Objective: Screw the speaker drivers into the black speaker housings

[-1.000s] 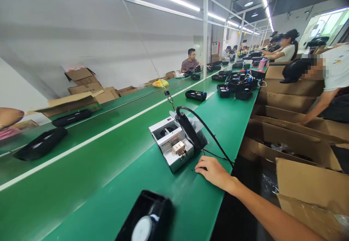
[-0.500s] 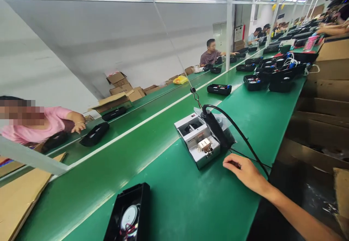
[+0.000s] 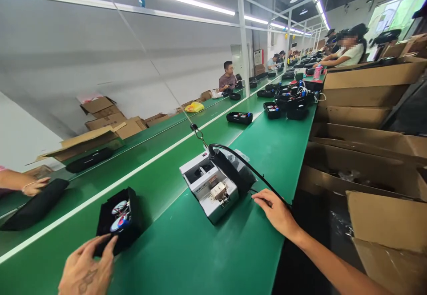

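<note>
My left hand reaches in at the bottom left, fingers spread, its fingertips on the near edge of a black speaker housing that stands tilted on the green belt. Coloured wires and a round driver show inside the housing. My right hand lies flat on the belt, fingers stretched out, over a black cable. Just left of it sits a grey screw feeder box with a black electric screwdriver leaning on it, hung from a thin cord.
Open cardboard boxes stand along the right edge. Black trays with parts lie farther up the belt. A long black housing lies on the far belt, with another person's hand at it. Several seated workers line both sides.
The view has swung about. My left hand has come into view and reached the black speaker housing, which now stands tilted. My right hand stays by the screw feeder.
</note>
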{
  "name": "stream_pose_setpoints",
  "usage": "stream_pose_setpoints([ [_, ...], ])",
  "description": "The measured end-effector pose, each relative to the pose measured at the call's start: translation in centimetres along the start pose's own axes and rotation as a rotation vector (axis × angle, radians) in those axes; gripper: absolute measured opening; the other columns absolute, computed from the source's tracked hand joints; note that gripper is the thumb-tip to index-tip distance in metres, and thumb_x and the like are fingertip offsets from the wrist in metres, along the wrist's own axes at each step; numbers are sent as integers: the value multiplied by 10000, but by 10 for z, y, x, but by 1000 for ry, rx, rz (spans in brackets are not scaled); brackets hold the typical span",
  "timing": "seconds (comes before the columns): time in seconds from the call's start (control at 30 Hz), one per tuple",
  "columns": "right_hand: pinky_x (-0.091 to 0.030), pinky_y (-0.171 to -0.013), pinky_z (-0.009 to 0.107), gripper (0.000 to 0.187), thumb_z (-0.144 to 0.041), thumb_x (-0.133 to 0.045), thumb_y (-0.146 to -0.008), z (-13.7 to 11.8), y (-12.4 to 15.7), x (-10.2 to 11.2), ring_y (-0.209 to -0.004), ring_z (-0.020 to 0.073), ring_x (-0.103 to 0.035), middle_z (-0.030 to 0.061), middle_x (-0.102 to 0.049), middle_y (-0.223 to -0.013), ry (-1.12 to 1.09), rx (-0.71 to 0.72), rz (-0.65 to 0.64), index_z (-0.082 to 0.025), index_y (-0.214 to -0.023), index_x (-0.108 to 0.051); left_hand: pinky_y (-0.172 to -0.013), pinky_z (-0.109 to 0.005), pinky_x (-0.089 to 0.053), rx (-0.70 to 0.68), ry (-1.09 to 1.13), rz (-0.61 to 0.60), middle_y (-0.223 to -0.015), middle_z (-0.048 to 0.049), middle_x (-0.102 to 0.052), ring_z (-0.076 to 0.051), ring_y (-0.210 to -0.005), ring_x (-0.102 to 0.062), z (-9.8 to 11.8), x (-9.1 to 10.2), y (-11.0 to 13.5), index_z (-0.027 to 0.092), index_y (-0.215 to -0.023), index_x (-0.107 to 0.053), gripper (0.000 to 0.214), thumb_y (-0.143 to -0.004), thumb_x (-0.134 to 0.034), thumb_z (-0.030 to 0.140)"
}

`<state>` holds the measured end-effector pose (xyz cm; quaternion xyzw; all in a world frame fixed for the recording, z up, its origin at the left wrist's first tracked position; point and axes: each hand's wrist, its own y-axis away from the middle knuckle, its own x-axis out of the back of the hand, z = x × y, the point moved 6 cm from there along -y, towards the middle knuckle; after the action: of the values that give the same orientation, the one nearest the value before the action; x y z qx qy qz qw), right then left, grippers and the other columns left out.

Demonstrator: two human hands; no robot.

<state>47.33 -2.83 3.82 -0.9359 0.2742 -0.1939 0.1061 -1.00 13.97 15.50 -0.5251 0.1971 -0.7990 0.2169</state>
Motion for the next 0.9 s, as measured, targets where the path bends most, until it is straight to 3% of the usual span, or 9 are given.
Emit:
stream_pose_setpoints([
  [0.1,-559,-834,375,317,-435,-562,-1037,7,-1,7,-925,256,-723,86,-786,-1024,7,-29,98,-233,-995,-802,-1125,-624,-547,-139,53,28,-1299,-157,-687,-408,-1280,-665,51,-13,-8,192,-1198,-728,652,-939,-450,722],
  [0.23,-551,-732,337,252,-367,-626,-988,1,0,7,-800,220,-709,68,-781,-934,37,-31,34,-225,-931,-826,-1207,-559,-493,-453,233,-85,-1427,-132,-626,-348,-1326,-640,108,-46,25,230,-1337,-660,630,-974,-468,709],
  [0.3,-549,-696,322,204,-318,-666,-956,-3,4,9,-750,204,-704,43,-778,-878,64,-41,-40,-234,-876,-835,-1184,-548,-518,-463,277,-168,-1449,-128,-617,-332,-1316,-654,103,-72,46,245,-1392,-626,624,-990,-462,693],
  [0.4,-560,-735,319,159,-260,-702,-951,-7,16,12,-781,201,-722,19,-778,-879,195,-22,-189,-250,-852,-827,-1140,-565,-555,-424,249,-283,-1409,-120,-673,-322,-1275,-691,73,-113,76,254,-1406,-633,584,-1015,-446,646],
  [0.5,-561,-803,330,162,-208,-663,-1005,-11,28,12,-852,206,-739,19,-759,-944,382,75,-262,-243,-900,-782,-1191,-622,-494,-559,148,-344,-1385,-99,-730,-345,-1370,-643,59,-135,101,277,-1329,-718,471,-1031,-462,537],
  [0.63,-516,-690,339,225,-156,-561,-1055,-22,34,8,-754,204,-695,17,-679,-894,591,168,-262,-229,-867,-658,-1190,-638,-486,-612,83,-297,-1383,-97,-743,-360,-1415,-610,67,-130,112,266,-1318,-744,430,-1055,-459,452],
  [0.7,-495,-645,323,236,-159,-531,-1078,-40,33,1,-698,181,-660,0,-651,-878,532,185,-311,-236,-870,-613,-1186,-652,-483,-596,85,-289,-1378,-101,-742,-373,-1405,-614,74,-125,112,255,-1305,-751,422,-1062,-457,436],
  [0.8,-517,-691,284,210,-184,-513,-1110,-93,24,-21,-754,158,-656,-7,-650,-923,261,297,-358,-249,-930,-601,-1201,-646,-471,-571,90,-289,-1378,-96,-736,-366,-1411,-606,81,-120,114,262,-1298,-750,395,-1070,-463,410],
  [0.9,-539,-780,272,197,-171,-474,-1123,-154,1,-56,-848,166,-653,23,-653,-976,108,533,-283,-235,-986,-600,-1211,-634,-467,-555,100,-298,-1397,-99,-727,-355,-1425,-594,84,-116,116,254,-1311,-740,383,-1071,-473,387],
])
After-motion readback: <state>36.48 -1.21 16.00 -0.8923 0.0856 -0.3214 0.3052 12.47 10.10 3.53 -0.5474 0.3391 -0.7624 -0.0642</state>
